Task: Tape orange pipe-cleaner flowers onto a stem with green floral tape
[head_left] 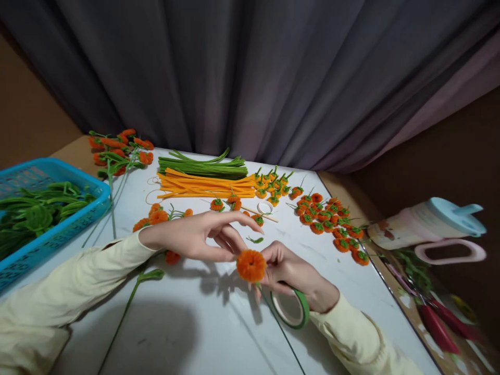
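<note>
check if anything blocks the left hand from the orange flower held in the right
Nothing visible does. The left hand is open right beside the orange flower, though whether they touch is unclear. The green tape roll is at the right hand, outside that gap.

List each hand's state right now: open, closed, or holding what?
Left hand: open; whether it touches the flower cannot be told.
Right hand: closed, holding the flower and tape.

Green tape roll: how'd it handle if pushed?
The green tape roll would probably roll if stood on its round edge. It's likely light, given its wide hollow center, and fairly stiff, as the ring looks undeformed.
</note>
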`<state>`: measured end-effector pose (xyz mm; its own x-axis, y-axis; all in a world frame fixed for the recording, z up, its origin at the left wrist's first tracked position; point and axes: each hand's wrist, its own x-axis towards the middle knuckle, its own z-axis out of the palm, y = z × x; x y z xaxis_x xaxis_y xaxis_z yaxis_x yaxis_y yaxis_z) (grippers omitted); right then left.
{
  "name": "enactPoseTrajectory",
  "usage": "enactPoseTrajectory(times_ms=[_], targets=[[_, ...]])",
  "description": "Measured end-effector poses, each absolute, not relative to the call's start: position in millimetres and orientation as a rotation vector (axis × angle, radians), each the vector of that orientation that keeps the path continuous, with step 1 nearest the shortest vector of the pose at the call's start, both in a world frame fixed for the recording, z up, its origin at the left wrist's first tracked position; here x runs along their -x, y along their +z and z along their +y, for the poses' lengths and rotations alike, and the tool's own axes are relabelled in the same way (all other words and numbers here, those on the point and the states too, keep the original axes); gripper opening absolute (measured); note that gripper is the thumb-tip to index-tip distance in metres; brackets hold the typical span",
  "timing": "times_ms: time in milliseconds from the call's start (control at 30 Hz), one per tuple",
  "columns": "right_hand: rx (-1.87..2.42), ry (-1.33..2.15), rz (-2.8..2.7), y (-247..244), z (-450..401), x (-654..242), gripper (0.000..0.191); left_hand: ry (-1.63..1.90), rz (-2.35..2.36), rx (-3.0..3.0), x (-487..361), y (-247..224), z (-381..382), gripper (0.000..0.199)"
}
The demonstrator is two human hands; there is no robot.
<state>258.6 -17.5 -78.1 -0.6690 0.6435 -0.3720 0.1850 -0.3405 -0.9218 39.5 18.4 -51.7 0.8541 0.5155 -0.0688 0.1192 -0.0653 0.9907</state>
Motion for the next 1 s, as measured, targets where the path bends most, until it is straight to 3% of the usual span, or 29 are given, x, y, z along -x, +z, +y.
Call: enactPoseTrajectory(times_ms=[200, 333, 433, 767, 1000], targets=[[1.375, 1.508, -1.617, -43.9, -18.4, -255.8, 0.029, 0.711, 0.863, -1.808, -40.8, -47.5, 26.0, 0.016], [1.427, 1.166, -1.766, -40.5, -25.0, -246.3, 0.023, 0.589, 1.019, -1.756, -48.5, -44.3, 16.6, 0.031], [1.417, 0.981, -1.877, -46.8, -25.4, -243.8, 0.024, 0.479, 0.977, -1.661, -51.4, -46.9, 11.0, 0.03], [1.381, 0.71, -1.99, -59.6, -20.3, -241.4, 0.019, 0.472, 1.102, -1.718, -56.1, -47.0, 2.9, 0.019], [1.308, 0.557, -2.114, -65.6, -28.6, -234.9, 0.02, 0.404, 0.953, -1.503, -58.7, -52.6, 14.8, 0.036]])
